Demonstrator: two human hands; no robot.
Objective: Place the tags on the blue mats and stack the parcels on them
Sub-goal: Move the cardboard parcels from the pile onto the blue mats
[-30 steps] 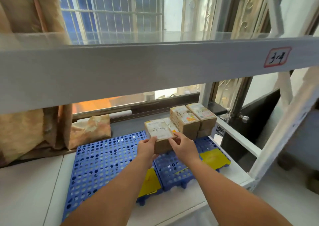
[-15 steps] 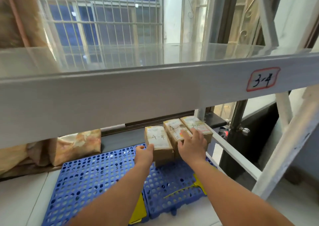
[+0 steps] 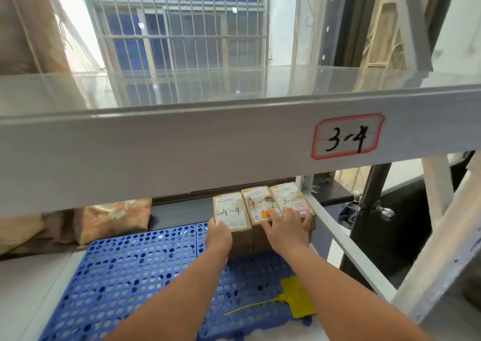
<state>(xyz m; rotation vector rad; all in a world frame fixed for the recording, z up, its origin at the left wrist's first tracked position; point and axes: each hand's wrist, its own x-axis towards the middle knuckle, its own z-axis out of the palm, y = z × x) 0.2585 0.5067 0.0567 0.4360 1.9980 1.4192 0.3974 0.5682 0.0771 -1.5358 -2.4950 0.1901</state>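
Observation:
Three brown parcels stand side by side at the back of the right blue mat [image 3: 260,270]. The left parcel [image 3: 230,210] reads "4-4"; my left hand [image 3: 218,234] touches its near end. The middle parcel [image 3: 257,201] and the right parcel [image 3: 289,195] lie under the spread fingers of my right hand [image 3: 285,225], which presses flat on their near tops. More parcels lie beneath them. A yellow tag [image 3: 296,297] with a thin tail lies on the mat's near right corner. The left blue mat [image 3: 125,275] holds no parcels.
A grey shelf beam [image 3: 182,145] with a red-bordered label "3-4" [image 3: 347,136] hangs just above the parcels. A white upright [image 3: 305,184] and slanted rail [image 3: 346,247] bound the shelf on the right. Crumpled brown wrapping [image 3: 112,218] lies at back left.
The "4-4" parcel went from held above the mat to standing beside the other two at the back. My right hand moved onto the middle and right parcels. The view tilted upward.

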